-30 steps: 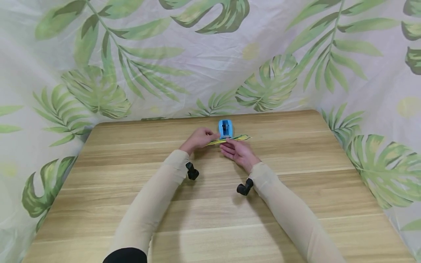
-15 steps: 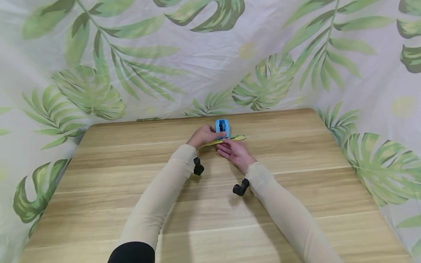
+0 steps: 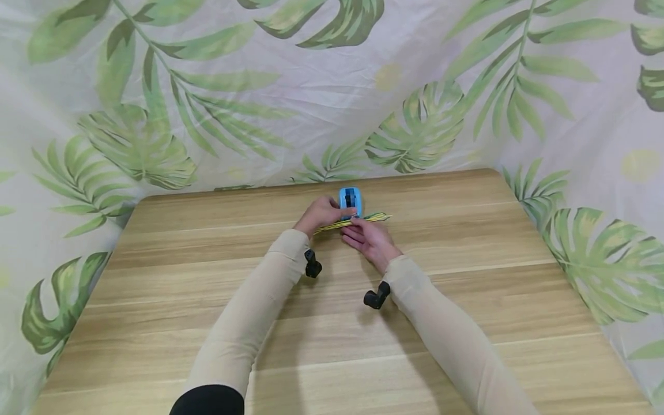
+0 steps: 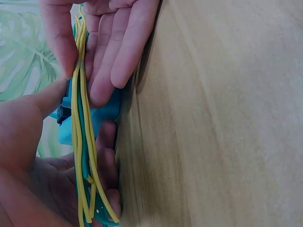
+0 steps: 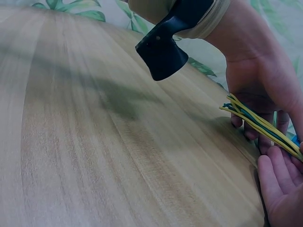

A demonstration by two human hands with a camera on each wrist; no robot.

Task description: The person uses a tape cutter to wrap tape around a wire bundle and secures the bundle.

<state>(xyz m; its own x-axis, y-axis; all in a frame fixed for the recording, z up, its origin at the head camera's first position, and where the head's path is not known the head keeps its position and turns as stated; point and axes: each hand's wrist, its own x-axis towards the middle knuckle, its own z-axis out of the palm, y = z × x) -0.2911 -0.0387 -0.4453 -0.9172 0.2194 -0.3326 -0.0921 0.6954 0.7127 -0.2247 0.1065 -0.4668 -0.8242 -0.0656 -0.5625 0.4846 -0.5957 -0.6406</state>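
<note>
A bundle of yellow and green wires [image 3: 377,217] runs crosswise in front of a blue tape dispenser [image 3: 350,197] near the table's far edge. My right hand [image 3: 372,241] pinches the bundle near its middle between thumb and fingers; its other fingers extend below. My left hand [image 3: 320,213] holds the front of the dispenser, thumb across it by the cutter. In the left wrist view, loose wire ends [image 4: 92,208] hang past the left palm, with the dispenser [image 4: 106,116] partly hidden behind wires and fingers. Whether tape lies between the fingers cannot be seen.
The wooden table [image 3: 332,346] extends toward me and to both sides. A leaf-patterned cloth [image 3: 321,86] hangs behind its far edge. Black camera mounts [image 3: 313,265] sit on the wrists, just above the tabletop.
My left hand has slid right and its thumb now lies over the dispenser's front. The right hand keeps its pinch on the wires. The head view has shifted slightly.
</note>
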